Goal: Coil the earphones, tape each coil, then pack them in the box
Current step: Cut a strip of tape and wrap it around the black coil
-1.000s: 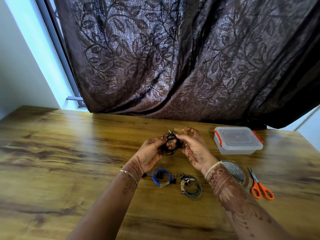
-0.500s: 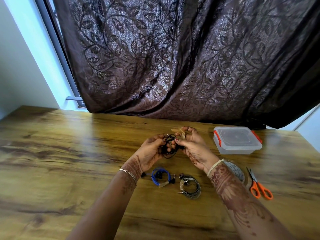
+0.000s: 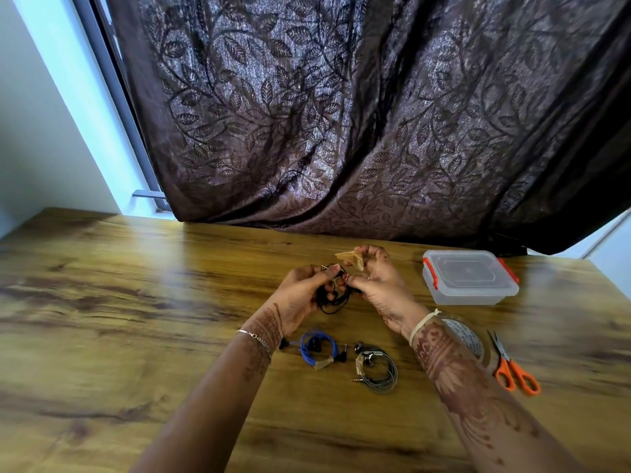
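Observation:
Both hands hold a coil of black earphones (image 3: 333,300) above the wooden table (image 3: 136,302). My left hand (image 3: 300,297) pinches the coil from the left. My right hand (image 3: 379,285) grips it from the right, and a tan strip of tape (image 3: 351,259) sticks up from its fingers. On the table near me lie a blue coil (image 3: 316,348) and a grey coil (image 3: 377,370), each with a piece of tape on it. The clear plastic box (image 3: 469,278) with orange clips stands shut at the right.
A roll of tape (image 3: 469,339) lies half hidden behind my right wrist. Orange-handled scissors (image 3: 512,368) lie to its right. A dark leaf-patterned curtain (image 3: 341,114) hangs along the table's far edge.
The tape strip has come up from beside the black coil to above it, held in my right fingers. Both hands have stayed on the coil.

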